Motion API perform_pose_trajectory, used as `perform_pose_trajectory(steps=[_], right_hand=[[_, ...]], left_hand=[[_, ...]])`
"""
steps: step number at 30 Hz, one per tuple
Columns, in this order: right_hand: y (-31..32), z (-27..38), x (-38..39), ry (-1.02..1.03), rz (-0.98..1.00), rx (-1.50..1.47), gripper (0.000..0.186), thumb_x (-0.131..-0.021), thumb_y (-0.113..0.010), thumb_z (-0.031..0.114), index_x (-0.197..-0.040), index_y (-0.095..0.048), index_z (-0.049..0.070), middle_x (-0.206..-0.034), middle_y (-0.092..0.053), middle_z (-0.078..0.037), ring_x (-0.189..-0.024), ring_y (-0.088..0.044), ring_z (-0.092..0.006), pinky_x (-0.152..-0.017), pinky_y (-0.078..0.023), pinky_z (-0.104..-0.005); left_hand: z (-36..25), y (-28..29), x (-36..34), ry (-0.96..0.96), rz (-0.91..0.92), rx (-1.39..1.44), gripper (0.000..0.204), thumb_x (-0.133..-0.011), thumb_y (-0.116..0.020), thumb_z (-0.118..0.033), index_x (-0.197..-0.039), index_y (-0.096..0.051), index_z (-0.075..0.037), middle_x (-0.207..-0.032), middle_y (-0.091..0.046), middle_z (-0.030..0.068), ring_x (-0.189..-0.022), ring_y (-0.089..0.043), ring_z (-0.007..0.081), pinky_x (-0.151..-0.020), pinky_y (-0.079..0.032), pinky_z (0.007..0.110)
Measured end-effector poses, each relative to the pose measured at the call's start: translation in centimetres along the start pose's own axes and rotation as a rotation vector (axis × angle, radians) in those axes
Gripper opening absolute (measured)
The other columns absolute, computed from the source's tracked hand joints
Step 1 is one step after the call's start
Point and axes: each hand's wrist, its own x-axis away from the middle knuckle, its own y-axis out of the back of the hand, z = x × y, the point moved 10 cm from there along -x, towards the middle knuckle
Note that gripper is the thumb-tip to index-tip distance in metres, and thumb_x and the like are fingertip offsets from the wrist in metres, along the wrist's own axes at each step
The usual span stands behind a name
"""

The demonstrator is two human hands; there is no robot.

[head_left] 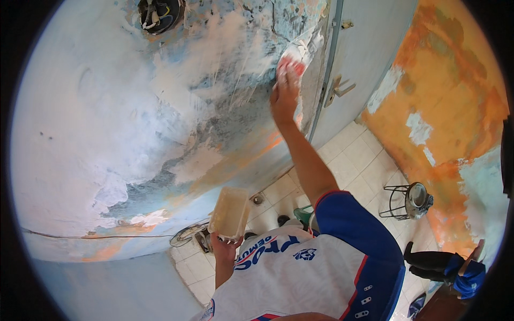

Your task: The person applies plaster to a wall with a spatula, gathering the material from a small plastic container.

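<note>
My left hand (224, 247) grips the lower end of a clear rectangular plastic tub (230, 211), held tilted in front of my body. The tub's inside looks pale; how much it contains I cannot tell. Up beside the door frame, my right hand (285, 95) presses a red putty spreader (294, 65) to the wall, fingers laid along it. White putty (305, 47) is smeared around the spreader and on my fingertips. The patchy wall (176, 107) shows white filler over grey, blue and orange paint.
An open electrical box with loose wires (160, 15) is in the wall. The grey door (356, 59) has a protruding handle (342, 87). A cable coil (187, 235) lies by the wall. On the tiled floor (348, 160) stands a stool (409, 200); another person (447, 267) is at lower right.
</note>
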Motion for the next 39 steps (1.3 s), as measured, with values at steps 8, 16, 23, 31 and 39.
perform_pose_trajectory(steps=[8,16,23,31,39], right_hand=[[4.6,3.6,2.6,-0.031,0.076,-0.242,0.057,-0.089,-0.047,-0.009,-0.144,-0.052,0.002,-0.141,-0.059,-0.015,-0.107,-0.061,-0.0244,-0.093,-0.048,-0.0356],[1.9,-0.4,-2.3,-0.071,0.034,0.028,0.056,-0.087,-0.051,-0.004,-0.143,-0.053,0.002,-0.144,-0.054,-0.020,-0.132,-0.050,-0.0387,-0.108,-0.040,-0.0397],[2.6,6.3,7.5,-0.079,0.386,-0.498,0.059,-0.087,-0.043,-0.013,-0.143,-0.052,0.003,-0.150,-0.051,-0.014,-0.137,-0.049,-0.0265,-0.101,-0.045,-0.0353],[7.4,-0.1,-10.5,0.121,-0.014,0.081,0.058,-0.090,-0.049,-0.004,-0.147,-0.049,0.006,-0.135,-0.061,-0.015,-0.095,-0.060,-0.0215,-0.080,-0.049,-0.0309],[0.6,9.8,10.6,0.058,0.539,-0.207,0.061,-0.087,-0.053,-0.003,-0.147,-0.048,0.007,-0.150,-0.048,-0.016,-0.135,-0.048,-0.0366,-0.109,-0.038,-0.0476]], left_hand=[[1.2,1.3,-0.7,0.017,-0.026,0.036,0.071,-0.084,-0.061,-0.044,-0.147,-0.039,-0.019,-0.149,-0.037,0.0170,-0.132,-0.046,0.0404,-0.093,-0.048,0.063],[0.9,-0.4,0.8,0.006,-0.014,-0.009,0.068,-0.086,-0.060,-0.045,-0.145,-0.041,-0.017,-0.147,-0.039,0.0183,-0.128,-0.049,0.0409,-0.087,-0.053,0.061],[0.8,-0.2,-0.2,-0.033,-0.044,0.055,0.070,-0.086,-0.061,-0.044,-0.145,-0.038,-0.015,-0.145,-0.037,0.0197,-0.126,-0.048,0.0406,-0.087,-0.054,0.061],[1.9,1.5,-1.2,-0.013,-0.045,0.108,0.075,-0.084,-0.063,-0.045,-0.147,-0.036,-0.014,-0.145,-0.037,0.0194,-0.128,-0.046,0.0402,-0.088,-0.052,0.061],[0.9,-0.4,-1.4,-0.048,-0.013,0.095,0.075,-0.084,-0.063,-0.044,-0.148,-0.035,-0.015,-0.148,-0.034,0.0191,-0.132,-0.043,0.0418,-0.090,-0.050,0.062]])
